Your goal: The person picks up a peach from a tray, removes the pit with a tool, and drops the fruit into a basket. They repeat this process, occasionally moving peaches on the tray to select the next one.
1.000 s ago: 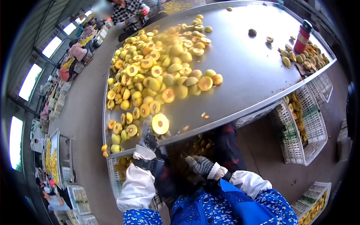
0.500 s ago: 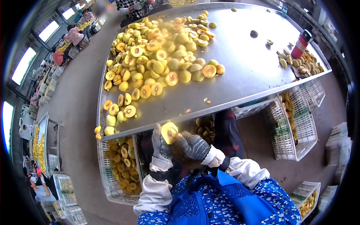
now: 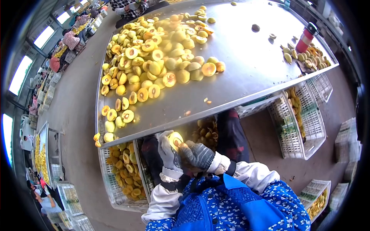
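In its grey glove, my left hand (image 3: 168, 151) grips a yellow peach half (image 3: 175, 141), cut face up, just below the table's front edge. My right hand (image 3: 198, 155), gloved too, is closed with its fingertips against the fruit's brownish centre. Whatever it may hold is hidden by the glove. Beyond both hands, a heap of halved peaches (image 3: 154, 68) covers the left part of the metal table (image 3: 235, 71). Many halves lie with the cut face showing.
Under the table, a white crate (image 3: 106, 173) of peach halves stands at left. More white crates (image 3: 287, 134) are at right. A red bottle (image 3: 305, 38) stands among fruit pieces at the table's right corner. Another person's checked sleeve (image 3: 121, 7) shows at the far side.
The peach half stays between my hands and has shifted slightly right and down, its cut face turned a little. The whole view has moved slightly.
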The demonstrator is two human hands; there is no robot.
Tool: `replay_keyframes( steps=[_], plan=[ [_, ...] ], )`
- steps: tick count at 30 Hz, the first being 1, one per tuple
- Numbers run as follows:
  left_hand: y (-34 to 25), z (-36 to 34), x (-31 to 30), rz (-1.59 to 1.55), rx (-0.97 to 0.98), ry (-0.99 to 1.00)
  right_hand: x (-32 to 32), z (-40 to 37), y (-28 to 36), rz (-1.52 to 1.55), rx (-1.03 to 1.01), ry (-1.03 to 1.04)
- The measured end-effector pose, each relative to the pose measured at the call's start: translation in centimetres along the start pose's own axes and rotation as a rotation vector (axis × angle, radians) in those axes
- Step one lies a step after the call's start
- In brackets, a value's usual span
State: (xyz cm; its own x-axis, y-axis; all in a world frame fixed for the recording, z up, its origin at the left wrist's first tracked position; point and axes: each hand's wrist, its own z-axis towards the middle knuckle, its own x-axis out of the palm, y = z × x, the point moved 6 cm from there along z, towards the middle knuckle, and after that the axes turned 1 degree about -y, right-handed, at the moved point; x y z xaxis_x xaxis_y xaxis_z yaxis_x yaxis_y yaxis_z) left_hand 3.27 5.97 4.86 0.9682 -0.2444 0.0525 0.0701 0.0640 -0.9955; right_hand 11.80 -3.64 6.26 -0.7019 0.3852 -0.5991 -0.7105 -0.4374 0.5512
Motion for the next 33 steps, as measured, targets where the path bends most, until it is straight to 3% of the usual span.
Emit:
replay_keyframes(
  steps=[5,10,11,12,13,15,18,19,22,23,25,27,33],
  plan=[
    [-1.3,0.0,0.7,0.066,-0.023,0.168,-0.2,-0.5,-1.4,0.155,0.402,0.204],
    [-0.1,0.7,1.0,0.369,-0.024,0.49,0.4,-2.2,-2.5,0.181,0.498,0.317],
    [1.5,0.7,0.4,0.197,-0.277,0.542,0.1,-2.3,-2.5,0.224,0.546,0.355],
    [2.0,0.7,0.3,0.138,-0.307,0.518,0.1,-2.5,-2.5,0.267,0.592,0.396],
    [2.2,0.6,0.3,0.079,-0.337,0.492,0.2,-2.6,-2.7,0.319,0.541,0.292],
    [0.6,-0.5,1.4,-0.334,-0.491,0.434,1.3,-3.0,-3.3,0.467,0.519,0.129],
    [-1.0,-1.5,1.8,-0.465,-0.358,0.325,2.6,-3.5,-3.3,0.861,0.764,0.066],
    [0.0,-1.9,1.7,-0.5,-0.283,0.38,2.0,-3.3,-2.8,0.943,0.856,0.08],
    [1.0,-2.4,0.9,-0.353,-0.169,0.361,2.7,-3.5,-3.0,0.918,0.797,0.012],
    [1.2,-2.4,0.7,-0.276,-0.147,0.311,2.6,-3.4,-3.0,0.722,0.735,0.073],
    [3.6,-1.9,-0.5,-0.427,-0.335,0.213,1.7,-3.2,-3.1,0.332,0.598,0.19],
    [4.6,-1.9,-1.1,-0.496,-0.452,0.115,0.7,-3.1,-2.8,0.29,0.595,0.176],
    [5.0,-2.8,-0.6,-0.633,-0.686,0.164,-0.7,-2.9,-1.8,0.244,0.613,0.248]
  ],
)
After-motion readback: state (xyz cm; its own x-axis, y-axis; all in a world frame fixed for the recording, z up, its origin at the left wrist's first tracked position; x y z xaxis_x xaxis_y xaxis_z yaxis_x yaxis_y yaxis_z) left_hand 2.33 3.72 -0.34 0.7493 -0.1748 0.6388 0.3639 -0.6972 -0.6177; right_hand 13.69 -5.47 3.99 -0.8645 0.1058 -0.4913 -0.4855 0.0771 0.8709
